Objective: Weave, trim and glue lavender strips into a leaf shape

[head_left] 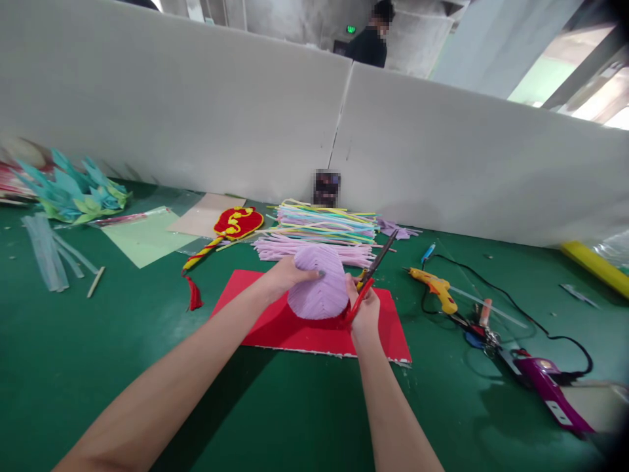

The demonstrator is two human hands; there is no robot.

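My left hand [287,275] grips the left edge of a lilac leaf-shaped piece [319,283] made of fuzzy pipe cleaners, holding it up over a red foam sheet [275,328]. My right hand [364,313] is closed round the red handles of a pair of scissors [369,278]. The dark blades point up and to the right, right beside the lilac piece's right edge.
A heap of coloured and pink pipe cleaners [324,233] lies behind the red sheet. A red-and-yellow ornament with a tassel [230,226] lies left of it. A yellow glue gun [437,287], its black cable and a purple tool [550,387] lie right. Teal paper leaves [73,190] sit far left. A person [371,39] stands beyond the white partition.
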